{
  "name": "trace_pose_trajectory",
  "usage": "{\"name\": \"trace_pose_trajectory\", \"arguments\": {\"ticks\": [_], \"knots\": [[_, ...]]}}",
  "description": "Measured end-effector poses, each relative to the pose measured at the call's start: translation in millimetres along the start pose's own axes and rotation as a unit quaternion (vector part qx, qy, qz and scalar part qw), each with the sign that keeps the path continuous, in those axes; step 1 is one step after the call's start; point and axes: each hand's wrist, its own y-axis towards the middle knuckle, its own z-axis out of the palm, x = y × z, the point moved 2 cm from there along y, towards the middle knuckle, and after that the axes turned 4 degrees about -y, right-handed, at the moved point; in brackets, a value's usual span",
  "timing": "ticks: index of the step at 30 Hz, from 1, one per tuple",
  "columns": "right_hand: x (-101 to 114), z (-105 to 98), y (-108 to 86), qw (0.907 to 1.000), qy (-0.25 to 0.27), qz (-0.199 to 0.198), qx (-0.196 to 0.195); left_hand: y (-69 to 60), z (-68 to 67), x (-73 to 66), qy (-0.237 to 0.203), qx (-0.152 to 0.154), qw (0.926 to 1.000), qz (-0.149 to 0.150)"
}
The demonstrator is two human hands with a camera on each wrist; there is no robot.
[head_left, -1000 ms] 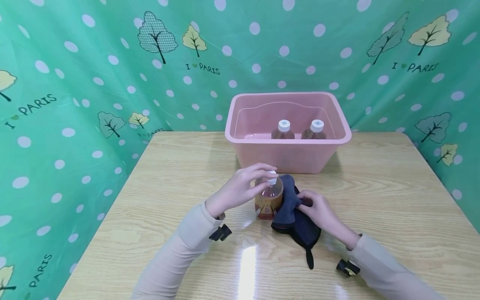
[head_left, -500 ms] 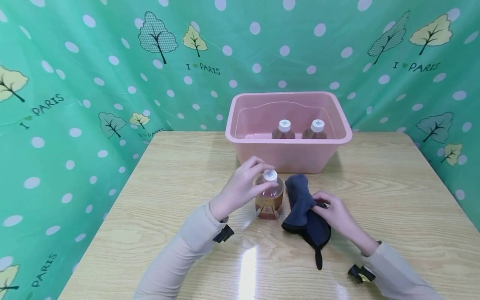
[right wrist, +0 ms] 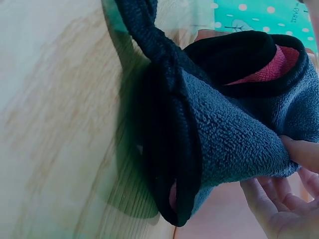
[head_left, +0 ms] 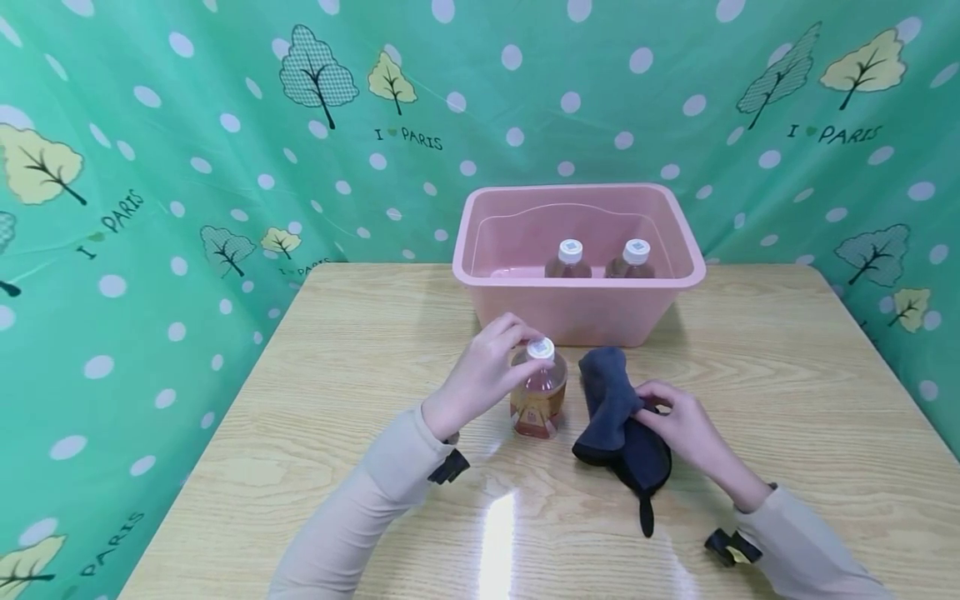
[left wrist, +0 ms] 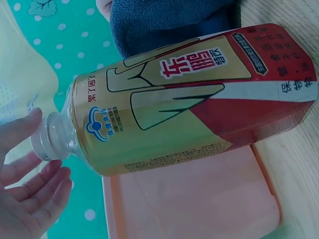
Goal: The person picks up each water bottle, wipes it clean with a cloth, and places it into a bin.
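Observation:
My left hand (head_left: 487, 367) holds a plastic drink bottle (head_left: 537, 408) by its white cap, thumb on one side and fingertips on the other. In the left wrist view the bottle (left wrist: 184, 104) has a gold and red label; the head view shows it upright on the table. My right hand (head_left: 684, 423) pinches a dark blue-grey terry cloth (head_left: 607, 400) just right of the bottle, a gap between them. The right wrist view shows the folded cloth (right wrist: 229, 129) with black edging, a loop and a pinkish-red inner side, the thumb pressing one fold against the fingers.
Behind the bottle stands a pink plastic bin (head_left: 577, 312). Inside it are two bottles, one left (head_left: 570, 260) and one right (head_left: 634, 260), both with white caps. The light wooden table (head_left: 360, 358) is backed by a green dotted curtain (head_left: 450, 208).
My right hand has drawn the cloth rightward, away from the bottle it touched before. The left hand's fingers have shifted slightly at the cap; the bottle stays in place.

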Motion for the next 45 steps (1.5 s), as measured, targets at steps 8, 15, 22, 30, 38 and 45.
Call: {"name": "trace_pose_trajectory", "arguments": {"ticks": [8, 15, 22, 30, 38, 45], "knots": [[1, 0, 0.5, 1.0000, -0.007, 0.003, 0.003, -0.6, -0.9, 2.6, -0.040, 0.028, 0.9987, -0.015], [0, 0, 0.6, 1.0000, -0.001, -0.003, 0.004, -2.3, -2.3, 4.4, -0.045, 0.045, 0.9976, 0.028], [0, 1, 0.4, 0.9999, -0.002, -0.011, 0.005, -3.5, -2.3, 6.2, -0.039, 0.068, 0.9953, 0.057], [0, 2, -0.6, 0.9998, -0.001, -0.017, 0.008, -4.0, -1.9, 7.6, -0.035, 0.081, 0.9920, 0.090], [1, 5, -0.4, 0.9992, -0.009, -0.038, -0.004, -4.5, -2.1, 10.7, -0.063, 0.093, 0.9907, 0.076], [6, 3, 2.5, 0.9999, 0.008, -0.010, 0.011, -5.0, -1.8, 9.4, -0.067, 0.074, 0.9931, 0.062]]}}
